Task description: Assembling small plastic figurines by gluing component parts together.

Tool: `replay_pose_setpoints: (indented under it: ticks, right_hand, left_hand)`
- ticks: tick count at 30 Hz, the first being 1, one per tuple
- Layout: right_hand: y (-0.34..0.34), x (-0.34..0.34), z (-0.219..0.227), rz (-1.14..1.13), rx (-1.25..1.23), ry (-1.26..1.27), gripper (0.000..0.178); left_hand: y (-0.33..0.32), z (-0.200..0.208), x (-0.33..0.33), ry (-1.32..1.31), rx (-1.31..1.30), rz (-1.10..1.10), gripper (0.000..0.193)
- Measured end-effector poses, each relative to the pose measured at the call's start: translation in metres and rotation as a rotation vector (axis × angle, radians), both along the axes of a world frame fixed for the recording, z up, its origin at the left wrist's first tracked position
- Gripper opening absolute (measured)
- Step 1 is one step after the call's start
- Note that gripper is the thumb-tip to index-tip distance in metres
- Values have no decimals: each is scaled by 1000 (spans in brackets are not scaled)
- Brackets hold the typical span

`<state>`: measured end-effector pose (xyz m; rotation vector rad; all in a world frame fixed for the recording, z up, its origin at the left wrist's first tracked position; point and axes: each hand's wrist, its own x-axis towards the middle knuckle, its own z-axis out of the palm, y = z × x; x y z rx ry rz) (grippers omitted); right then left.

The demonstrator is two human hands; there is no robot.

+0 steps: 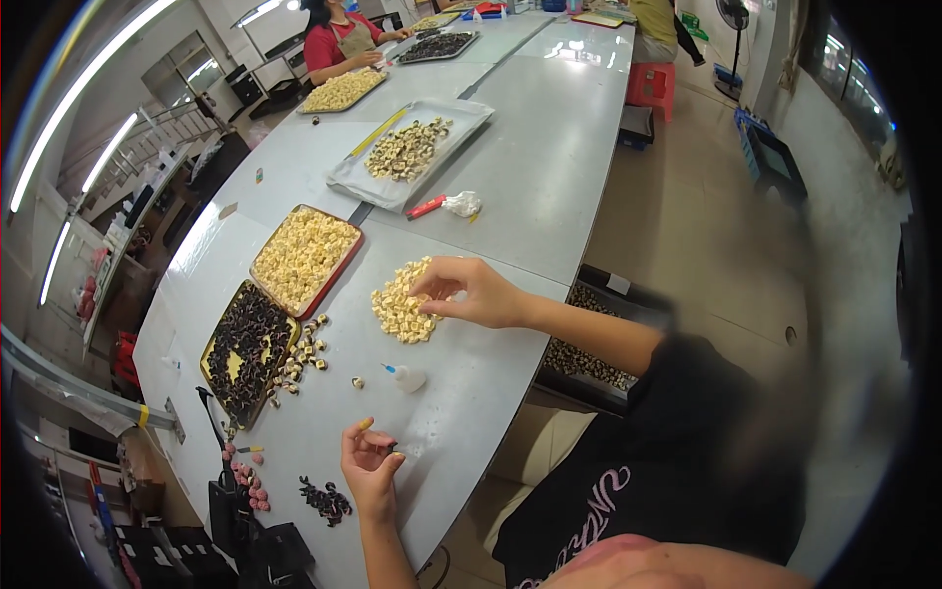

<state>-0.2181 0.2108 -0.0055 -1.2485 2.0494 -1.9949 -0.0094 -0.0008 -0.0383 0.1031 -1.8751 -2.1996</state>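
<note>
bright even indoor light from ceiling tubes [59, 147], glare on the grey table [579, 49], soft shadows, fisheye bending and dark corners, blurred patch lower right

On the table [510, 177], the loose pile [402, 302] sits centre under the right hand [471, 293]. Two trays [257, 294] lie at nine o'clock, the bottle [407, 378] at six, another tray [343, 179] at twelve.

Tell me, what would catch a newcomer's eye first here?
Probably the right hand reaching into a loose heap of small cream pieces mid-table. Left of it sit two trays, one of cream pieces and one of dark pieces. Nearer the person, the left hand pinches something tiny beside a small dropper bottle.
</note>
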Motion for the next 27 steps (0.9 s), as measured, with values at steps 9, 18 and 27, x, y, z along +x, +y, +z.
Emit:
replay_pose_setpoints:
  ticks: [9, 18, 27]
  right_hand:
    - [6, 31, -14, 212, -229, -405, 11]
    - [3, 58, -26, 292, -224, -571, 13]
    - [6, 80, -33, 326, -159, -577, 19]
  left_hand:
    - [-2, -3, 0, -9, -22, 20, 56]
    - [-1, -3, 2, -47, -23, 39, 45]
    - [2, -2, 2, -8, -226, 71, 39]
